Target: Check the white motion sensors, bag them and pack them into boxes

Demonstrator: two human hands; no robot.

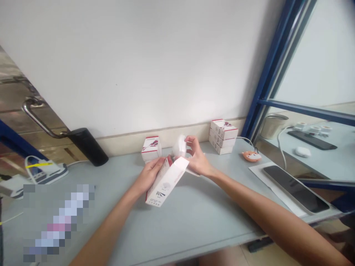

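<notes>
While the left hand [151, 176] grips a white carton [165, 184] with red trim around its middle, the right hand [198, 160] sits just past the carton's open end, half open, with fingers [191, 141] curled around or right beside a small white rounded object [179, 146]. That object is blurred, so cannot tell if it is really held. It lies up and left of the right hand, just above the carton's mouth, and closer to the right hand than the left. Carton's long axis runs diagonally, lower left to upper right, with its open end and raised flap [181, 162] toward the right hand. It has a dark fan-like print; small text unreadable. Both hands are over the middle of the worktop [194, 221]. Along its back edge stand a single matching box [151, 149] and a stack of matching boxes [223, 136]. Toward the right edge are an orange fox-shaped item [251, 156] and a dark tablet [295, 188].
</notes>
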